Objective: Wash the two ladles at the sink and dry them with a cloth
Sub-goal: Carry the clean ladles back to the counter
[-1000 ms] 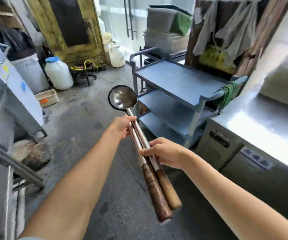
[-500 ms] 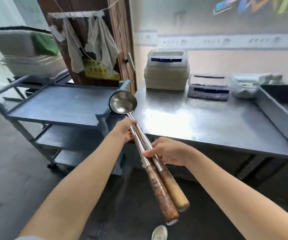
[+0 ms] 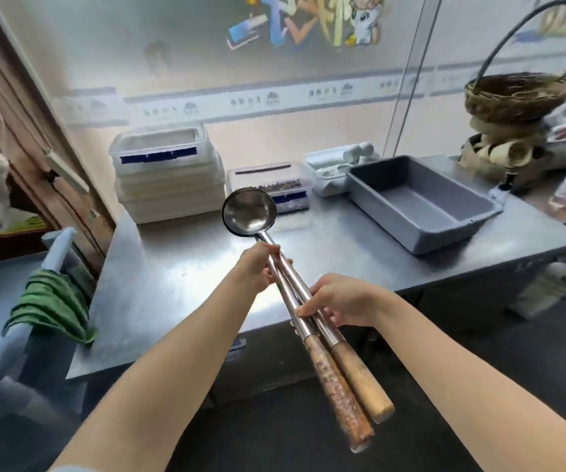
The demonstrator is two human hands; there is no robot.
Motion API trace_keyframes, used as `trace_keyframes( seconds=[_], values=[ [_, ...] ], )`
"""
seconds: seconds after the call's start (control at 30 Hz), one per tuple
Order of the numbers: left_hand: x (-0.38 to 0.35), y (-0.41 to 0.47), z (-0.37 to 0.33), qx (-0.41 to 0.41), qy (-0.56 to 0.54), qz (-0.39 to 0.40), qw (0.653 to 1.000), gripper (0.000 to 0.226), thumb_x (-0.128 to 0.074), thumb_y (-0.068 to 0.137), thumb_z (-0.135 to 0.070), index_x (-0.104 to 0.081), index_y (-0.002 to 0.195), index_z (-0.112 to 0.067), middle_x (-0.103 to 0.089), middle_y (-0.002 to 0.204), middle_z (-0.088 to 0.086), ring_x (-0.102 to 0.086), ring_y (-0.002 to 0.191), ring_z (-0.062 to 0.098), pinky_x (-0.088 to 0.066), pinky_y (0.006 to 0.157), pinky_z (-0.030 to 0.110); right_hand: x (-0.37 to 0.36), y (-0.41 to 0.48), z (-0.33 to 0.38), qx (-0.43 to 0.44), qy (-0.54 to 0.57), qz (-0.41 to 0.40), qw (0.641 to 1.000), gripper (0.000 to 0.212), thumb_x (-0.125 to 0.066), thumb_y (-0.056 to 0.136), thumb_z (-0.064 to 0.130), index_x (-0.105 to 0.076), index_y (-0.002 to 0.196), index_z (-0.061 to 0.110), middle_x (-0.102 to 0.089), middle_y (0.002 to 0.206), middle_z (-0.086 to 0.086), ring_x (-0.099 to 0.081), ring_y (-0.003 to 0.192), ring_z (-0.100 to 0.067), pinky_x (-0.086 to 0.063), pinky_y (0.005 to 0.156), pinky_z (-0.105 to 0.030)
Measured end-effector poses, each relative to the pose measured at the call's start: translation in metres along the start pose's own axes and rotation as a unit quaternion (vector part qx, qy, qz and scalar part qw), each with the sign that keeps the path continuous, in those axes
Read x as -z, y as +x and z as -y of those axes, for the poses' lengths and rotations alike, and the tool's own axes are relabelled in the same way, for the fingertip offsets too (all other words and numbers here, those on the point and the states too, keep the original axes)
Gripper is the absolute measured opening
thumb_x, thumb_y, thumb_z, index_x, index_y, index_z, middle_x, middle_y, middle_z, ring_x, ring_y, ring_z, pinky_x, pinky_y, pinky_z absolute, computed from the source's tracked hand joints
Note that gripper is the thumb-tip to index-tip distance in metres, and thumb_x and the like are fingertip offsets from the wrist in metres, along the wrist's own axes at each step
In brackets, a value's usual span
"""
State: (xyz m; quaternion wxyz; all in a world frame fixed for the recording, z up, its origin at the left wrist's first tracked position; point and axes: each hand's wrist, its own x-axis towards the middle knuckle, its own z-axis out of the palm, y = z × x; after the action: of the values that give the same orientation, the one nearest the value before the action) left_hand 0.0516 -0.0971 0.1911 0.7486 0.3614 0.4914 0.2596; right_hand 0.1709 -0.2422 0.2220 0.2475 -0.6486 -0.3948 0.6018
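- Two ladles (image 3: 295, 294) are held as one bundle at the centre of the frame, shafts side by side and touching, bowls toward the steel counter (image 3: 179, 277), wooden handles toward the lower right.
- Only one bowl shows clearly, at upper centre; the second appears hidden behind it.
- Left hand (image 3: 257, 267) is wrapped around both metal shafts just below the bowl; right hand (image 3: 339, 299) is wrapped around both shafts just above the wooden handles.
- No sink is visible. A grey tub (image 3: 472, 229) sits on the counter at right; a green cloth (image 3: 50, 304) hangs on a cart rail at lower left.
- Judgement: washing has not begun; the ladles are in transit.
- Risk: the smooth shafts could slide against each other, letting one ladle drop handle-first to the floor.
- Risk: the leading bowl is just before the stacked plastic containers (image 3: 165, 178) and could strike them if swung.
- Risk: the cloth is well apart from the hands and could be left behind.
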Motion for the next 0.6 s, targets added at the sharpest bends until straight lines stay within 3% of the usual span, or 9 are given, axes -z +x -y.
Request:
trace_keyframes(
  seconds=[0.2, 0.3, 0.43, 0.6],
  values=[
    [-0.102, 0.051, 0.004, 0.037, 0.038, 0.047, 0.998, 0.018, -0.048, 0.095, -0.008, -0.045, 0.112, -0.002, -0.060, 0.079, 0.022, -0.064, 0.070, 0.030, -0.051, 0.058, 0.036, 0.091, 0.000, -0.030, -0.030, 0.036, -0.062, 0.997, 0.045, -0.075, 0.080, 0.006, -0.061, 0.120, -0.011, -0.067, 0.117, -0.026, -0.066, 0.113, -0.039, -0.055, 0.099, -0.050],
    [-0.157, 0.079, 0.011, 0.043, 0.057, 0.055, 0.996, 0.018, -0.048, 0.096, -0.010, -0.044, 0.113, -0.004, -0.063, 0.083, 0.023, -0.065, 0.070, 0.030, -0.050, 0.050, 0.032, 0.146, -0.002, -0.049, -0.035, 0.046, -0.073, 0.996, 0.045, -0.076, 0.080, 0.005, -0.061, 0.117, -0.016, -0.066, 0.103, -0.023, -0.067, 0.098, -0.033, -0.052, 0.101, -0.051],
    [-0.235, 0.114, 0.022, 0.042, 0.064, 0.054, 0.996, 0.018, -0.048, 0.097, -0.010, -0.046, 0.113, -0.003, -0.065, 0.092, 0.025, -0.066, 0.072, 0.030, -0.050, 0.054, 0.036, 0.225, -0.004, -0.072, -0.025, 0.049, -0.072, 0.996, 0.020, -0.075, 0.081, 0.003, -0.067, 0.099, -0.002, -0.067, 0.095, -0.018, -0.067, 0.090, -0.029, -0.058, 0.087, -0.043],
    [-0.333, 0.151, 0.026, 0.056, 0.053, 0.039, 0.996, 0.020, -0.048, 0.097, -0.012, -0.047, 0.114, -0.002, -0.064, 0.097, 0.024, -0.065, 0.074, 0.030, -0.051, 0.058, 0.038, 0.326, -0.011, -0.089, -0.027, 0.032, -0.075, 0.996, 0.012, -0.075, 0.082, 0.004, -0.065, 0.089, 0.005, -0.065, 0.084, -0.011, -0.065, 0.078, -0.022, -0.056, 0.072, -0.034]
  ],
)
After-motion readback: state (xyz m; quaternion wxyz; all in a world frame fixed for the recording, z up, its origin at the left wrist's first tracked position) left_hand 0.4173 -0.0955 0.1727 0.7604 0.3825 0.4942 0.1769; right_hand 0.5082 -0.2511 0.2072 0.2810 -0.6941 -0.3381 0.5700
